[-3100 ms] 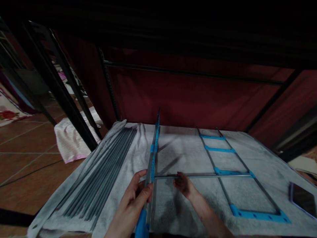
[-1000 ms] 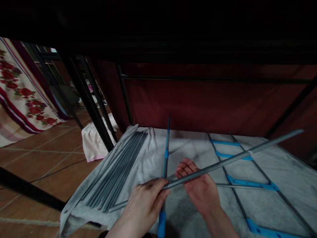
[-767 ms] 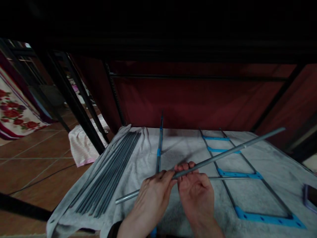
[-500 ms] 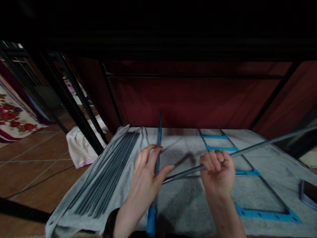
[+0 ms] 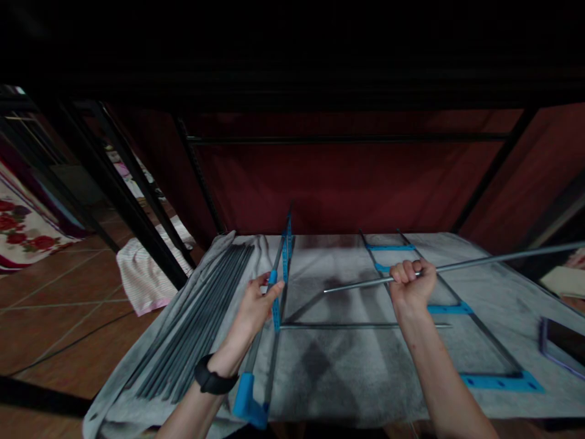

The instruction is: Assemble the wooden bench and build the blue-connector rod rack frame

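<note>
Gray metal rod (image 5: 356,285) hangs aslant to the right of the standing frame (image 5: 276,317), its near end pointing toward that frame but well apart from it, its far end running out of view. The person's right hand (image 5: 414,283), also right of the standing frame, has its fingers closed around the rod. The left hand (image 5: 256,303) is at the standing frame itself, thumb on one side and fingers on the other, gripping it near a blue connector; a black wristband (image 5: 212,378) sits behind that hand.

A thinner-looking crossbar (image 5: 338,326) meets the standing frame low down and stretches rightward from it. Farther right of the standing frame, a flat frame (image 5: 450,310) with blue rungs lies on gray cloth (image 5: 347,378). The rod passes in front of this flat frame, and the right hand and forearm hide parts of it and of the crossbar. Whether the crossbar touches the flat frame cannot be told. A phone (image 5: 564,341) lies at the far right of the standing frame.

To the standing frame's left is a bundle of rods (image 5: 205,317); farther left, a slanting black post (image 5: 114,195) partly blocks a striped cloth (image 5: 141,274). Beyond the standing frame is a red panel (image 5: 342,183), with a dark beam (image 5: 292,55) above.
</note>
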Demonstrator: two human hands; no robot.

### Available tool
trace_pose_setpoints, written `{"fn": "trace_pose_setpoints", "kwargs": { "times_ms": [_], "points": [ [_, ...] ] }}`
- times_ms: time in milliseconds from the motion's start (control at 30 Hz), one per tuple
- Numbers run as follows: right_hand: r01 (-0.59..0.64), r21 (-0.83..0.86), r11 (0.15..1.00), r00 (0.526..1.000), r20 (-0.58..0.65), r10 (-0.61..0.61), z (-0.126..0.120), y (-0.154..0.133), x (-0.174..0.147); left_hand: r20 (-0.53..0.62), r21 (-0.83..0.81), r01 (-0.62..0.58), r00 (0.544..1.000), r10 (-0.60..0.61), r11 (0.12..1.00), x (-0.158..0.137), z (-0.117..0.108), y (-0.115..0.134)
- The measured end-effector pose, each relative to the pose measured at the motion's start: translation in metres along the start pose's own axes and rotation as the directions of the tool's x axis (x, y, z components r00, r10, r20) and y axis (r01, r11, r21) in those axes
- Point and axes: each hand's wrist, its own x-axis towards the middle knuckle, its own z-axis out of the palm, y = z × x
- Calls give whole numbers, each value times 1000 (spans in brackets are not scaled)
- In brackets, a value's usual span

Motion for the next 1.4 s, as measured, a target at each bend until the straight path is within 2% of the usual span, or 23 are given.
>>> {"fn": "trace_pose_setpoints", "kwargs": {
  "times_ms": [133, 300, 433, 533, 667, 800, 900, 1033, 1267, 1333, 1400],
  "points": [
    [-51, -60, 997, 999, -13, 50, -7, 14, 6, 52, -5, 85, 995, -85, 996, 6, -15, 7],
    [-178, -121, 977, 984, 6, 180, -21, 30, -8, 83, -41, 80, 994, -77, 996, 17, -31, 21],
    [-179, -139, 974, 982, 31, 185, -26, 26, -16, 83, -154, 99, 993, -87, 983, 23, -48, 14],
    [-167, -127, 978, 984, 39, 173, -17, 17, -16, 51, -289, 132, 991, -122, 948, 21, -58, -10],
    [-193, -102, 976, 976, 84, 201, 8, 8, -24, -48, -443, 112, 988, -148, 890, 7, -60, -61],
    [-207, -111, 972, 964, 145, 222, 29, 13, -37, -72, -483, 131, 980, -188, 866, -11, -59, -109],
    [-239, -133, 962, 950, 173, 260, 32, 18, -40, -55, -477, 150, 978, -200, 866, -20, -62, -137],
    [-303, -200, 932, 928, 162, 337, 17, 17, -36, -76, -384, 172, 973, -216, 907, -26, -70, -170],
    [-270, -293, 917, 949, 83, 306, -19, 25, -35, -159, -68, 159, 973, -169, 985, -33, -71, -207],
    [-272, -320, 908, 950, 59, 306, -22, 33, -33, -217, 78, 151, 967, -131, 986, -31, -68, -211],
    [-268, -337, 903, 953, 42, 299, -21, 43, -29, -264, 280, 133, 963, -57, 951, -28, -64, -213]
  ]
}}
